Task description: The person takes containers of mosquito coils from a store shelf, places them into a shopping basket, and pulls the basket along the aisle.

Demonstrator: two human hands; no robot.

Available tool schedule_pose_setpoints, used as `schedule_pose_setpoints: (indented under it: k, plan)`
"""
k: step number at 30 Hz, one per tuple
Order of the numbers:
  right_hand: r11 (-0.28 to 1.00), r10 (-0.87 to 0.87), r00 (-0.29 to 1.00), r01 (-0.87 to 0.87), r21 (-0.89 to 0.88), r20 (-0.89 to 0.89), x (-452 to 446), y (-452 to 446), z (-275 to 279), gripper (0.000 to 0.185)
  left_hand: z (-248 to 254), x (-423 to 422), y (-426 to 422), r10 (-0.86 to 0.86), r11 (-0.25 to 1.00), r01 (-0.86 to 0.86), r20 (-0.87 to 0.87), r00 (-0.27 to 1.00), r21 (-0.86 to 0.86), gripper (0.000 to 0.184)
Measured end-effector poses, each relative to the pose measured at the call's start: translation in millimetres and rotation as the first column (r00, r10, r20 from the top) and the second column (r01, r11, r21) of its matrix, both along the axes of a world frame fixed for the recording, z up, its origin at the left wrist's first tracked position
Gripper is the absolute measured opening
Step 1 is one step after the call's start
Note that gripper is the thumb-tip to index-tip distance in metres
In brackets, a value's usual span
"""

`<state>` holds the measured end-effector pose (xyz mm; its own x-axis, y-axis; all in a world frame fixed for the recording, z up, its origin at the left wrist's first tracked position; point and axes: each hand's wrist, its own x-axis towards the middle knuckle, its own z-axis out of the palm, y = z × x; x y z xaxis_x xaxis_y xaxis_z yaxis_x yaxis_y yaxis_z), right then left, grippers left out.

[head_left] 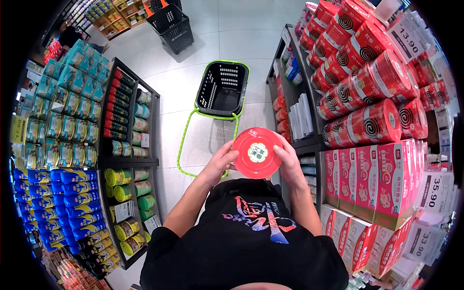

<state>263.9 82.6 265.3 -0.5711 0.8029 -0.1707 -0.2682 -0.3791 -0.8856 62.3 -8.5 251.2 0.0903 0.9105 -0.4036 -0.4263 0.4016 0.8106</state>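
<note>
Both hands grip a round red mosquito-coil tin (244,166) in front of my chest, its lid with a white and green flower-shaped label facing me. My left hand (221,160) is closed on the tin's left edge, thumb near the rim. On the opposite edge my right hand (290,158) holds it, with the thumb over the lid. Most fingers are hidden beneath the tin. To the right, red cylindrical packs (360,92) printed with black coils lie stacked; one has a similar label on its end.
Ahead on the floor stands a black shopping basket (223,104) with its green handle (186,140) lowered towards me. Another black basket (176,36) is farther up the aisle. Shelves (129,159) of cans flank the left; pink boxes (367,179) and price signs (411,35) flank the right.
</note>
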Motion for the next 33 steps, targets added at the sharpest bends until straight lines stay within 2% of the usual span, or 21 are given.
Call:
schedule_pose_setpoints:
  k: [8, 15, 17, 21, 24, 26, 31, 33]
  plan:
    - [1.0, -0.019, 1.0, 0.019, -0.006, -0.005, -1, -9, -12, 0.051, -7, -6, 1, 0.038, 0.999, -0.038, -0.024, 0.999, -0.021, 0.06]
    - [0.991, -0.063, 0.992, 0.049, -0.125, -0.111, -5, -15, -7, 0.05, -12, -9, -3, 0.0, 0.995, 0.006, -0.065, 0.998, 0.099, 0.07]
    - [0.991, -0.064, 0.992, 0.051, -0.125, -0.105, -6, -16, -6, 0.05, -12, -2, -3, 0.085, 0.982, -0.073, -0.061, 0.995, 0.174, 0.072]
    - [0.997, -0.042, 0.995, 0.035, -0.075, -0.089, -10, -20, -7, 0.053, -10, 1, -6, 0.097, 0.986, -0.098, 0.014, 0.995, 0.135, 0.073]
    - [0.989, -0.016, 0.995, 0.001, -0.145, -0.103, -11, -24, -12, 0.055, -9, 5, -6, 0.194, 0.96, -0.198, 0.041, 0.98, 0.198, 0.071]
    - [0.988, 0.004, 0.994, -0.02, -0.152, -0.107, -11, -26, -8, 0.056, -5, 5, -6, 0.245, 0.958, -0.261, 0.129, 0.961, 0.12, 0.068]
    - [0.981, 0.088, 0.994, -0.098, -0.17, -0.067, -11, -24, -10, 0.06, -5, -9, -7, 0.235, 0.954, -0.256, 0.137, 0.962, 0.156, 0.064]
    - [0.98, 0.103, 0.994, -0.109, -0.166, -0.045, -9, -23, -13, 0.06, 0, -15, -8, 0.139, 0.966, -0.161, 0.122, 0.983, 0.2, 0.065]
